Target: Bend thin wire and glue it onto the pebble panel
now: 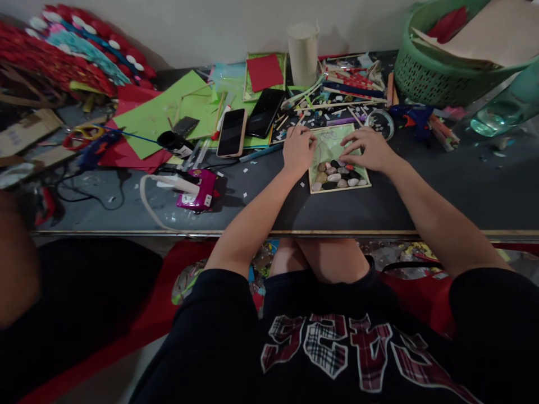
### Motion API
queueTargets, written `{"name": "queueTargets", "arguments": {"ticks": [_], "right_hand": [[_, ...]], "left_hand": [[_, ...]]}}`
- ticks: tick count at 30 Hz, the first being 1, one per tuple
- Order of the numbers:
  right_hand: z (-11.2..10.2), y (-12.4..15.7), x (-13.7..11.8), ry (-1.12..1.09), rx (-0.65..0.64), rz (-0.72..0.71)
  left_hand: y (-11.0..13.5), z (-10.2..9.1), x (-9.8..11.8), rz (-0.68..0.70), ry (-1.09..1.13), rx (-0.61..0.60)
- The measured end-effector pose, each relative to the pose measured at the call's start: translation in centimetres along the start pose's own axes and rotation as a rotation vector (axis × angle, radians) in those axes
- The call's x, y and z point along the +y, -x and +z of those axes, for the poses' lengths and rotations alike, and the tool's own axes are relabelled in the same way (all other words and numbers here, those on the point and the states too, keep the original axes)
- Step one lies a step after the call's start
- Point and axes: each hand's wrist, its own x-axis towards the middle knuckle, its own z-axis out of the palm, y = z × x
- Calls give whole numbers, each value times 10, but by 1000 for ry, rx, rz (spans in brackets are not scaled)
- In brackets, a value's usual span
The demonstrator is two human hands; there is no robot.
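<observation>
A small green card framed with wooden sticks (332, 147) lies flat on the dark table (379, 207) in front of me. Several smooth pebbles (337, 177) in grey, white and black sit along its near edge. My left hand (298, 150) rests on the card's left edge with its fingers curled down onto it. From the right, my right hand (365, 149) lies over the card, fingertips bent and pressing near the pebbles. Whether either hand pinches anything is hidden.
Two dark phones (231, 132) (265, 112) lie left of the card on green paper (168, 112). A pink glue gun stand (197, 189), scissors (86, 134), a paper tube (303, 53), loose sticks (349, 90), a green basket (442, 62) and a bottle (505, 106) crowd the table.
</observation>
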Motion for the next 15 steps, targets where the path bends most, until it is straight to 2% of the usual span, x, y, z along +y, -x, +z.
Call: {"name": "queueTargets", "arguments": {"ticks": [7,11,15], "right_hand": [[-1,0,-3,-93,123,-27],[1,-1,-1,-67,93,-108],[1,-3,1,-40,102,-143]], "left_hand": [[0,1,3,-22,0,33],[0,-4,4,-11,-15,26],[0,-11,11,100,-43,-59]]}}
